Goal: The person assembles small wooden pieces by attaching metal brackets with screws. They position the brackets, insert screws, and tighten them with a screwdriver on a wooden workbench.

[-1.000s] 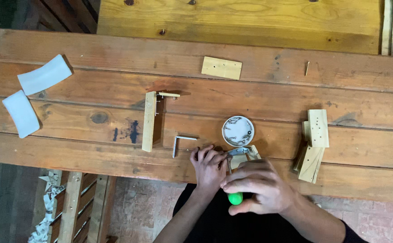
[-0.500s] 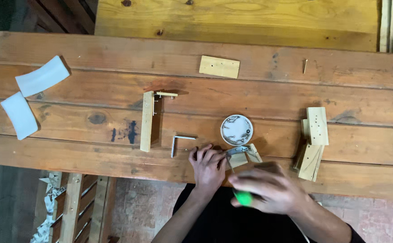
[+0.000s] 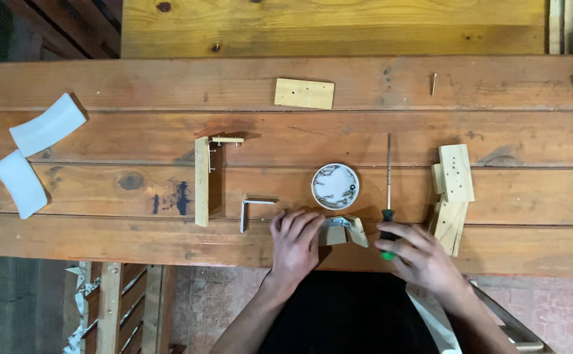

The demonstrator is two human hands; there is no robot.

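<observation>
- Two curved white plastic pieces (image 3: 34,152) lie at the far left of the brown plank workbench (image 3: 103,85), one above the other and nearly touching.
- An L-shaped assembly of pale wooden strips (image 3: 202,179) lies further right, its long strip running up and down and a short strip jutting right from its top end.
- A small bent metal angle bracket (image 3: 248,210) rests just right of that, close to the left hand.
- The left hand (image 3: 294,241) lies palm down near the bench's front edge, fingers curled onto the left side of a small pale wooden block with a metal bracket on it (image 3: 343,231), pressing it in place.
- A flat rectangular pale wood offcut (image 3: 304,93) sits well above, apart from everything else.
- A round white dish of screws (image 3: 335,186) stands just above the small block.
- The right hand (image 3: 417,255) is wrapped loosely around the black-and-green handle of a screwdriver (image 3: 388,196); its thin shaft lies flat on the bench, pointing away from the person, just right of the dish.
- A single loose screw (image 3: 433,83) lies near the back plank.
- A stack of short pale wooden slats (image 3: 454,196) sits right of the screwdriver, near the right hand.
</observation>
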